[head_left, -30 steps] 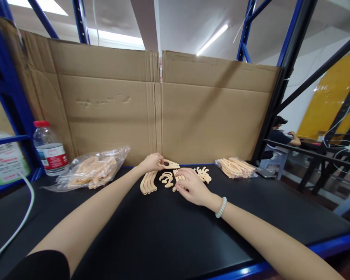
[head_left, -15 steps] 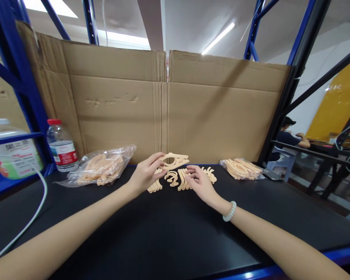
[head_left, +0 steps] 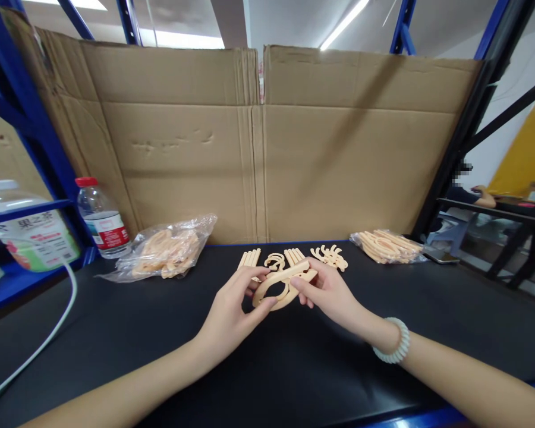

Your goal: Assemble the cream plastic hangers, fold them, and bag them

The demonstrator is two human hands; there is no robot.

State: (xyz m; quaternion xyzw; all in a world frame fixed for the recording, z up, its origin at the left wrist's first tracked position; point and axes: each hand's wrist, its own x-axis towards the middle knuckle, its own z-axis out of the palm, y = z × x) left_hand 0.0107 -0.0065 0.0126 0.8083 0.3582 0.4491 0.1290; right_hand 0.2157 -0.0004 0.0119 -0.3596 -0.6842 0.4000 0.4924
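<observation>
Both hands hold one peach-coloured curved plastic piece [head_left: 280, 288] with an oval opening, lifted a little above the black table [head_left: 160, 345]. My left hand [head_left: 234, 309] pinches its left end, thumb on top. My right hand [head_left: 327, 291] grips its right end with closed fingers; a pale bead bracelet [head_left: 395, 351] sits on that wrist. Just behind the hands lie sorted groups of the same peach parts: straight strips [head_left: 249, 258], a small curved bit [head_left: 275, 260], more strips [head_left: 295, 255] and hook-shaped pieces [head_left: 330, 257].
A clear bag of peach parts [head_left: 167, 249] lies at the left, another bag [head_left: 387, 245] at the right beside a phone [head_left: 441, 255]. A water bottle [head_left: 101, 219] and white cable [head_left: 49, 333] are far left. A cardboard wall [head_left: 258, 148] closes the back. Another person sits far right.
My left hand lifted the curved piece from the back of the table and brought it toward me. My right hand left the pile of parts and closed on the piece's other end.
</observation>
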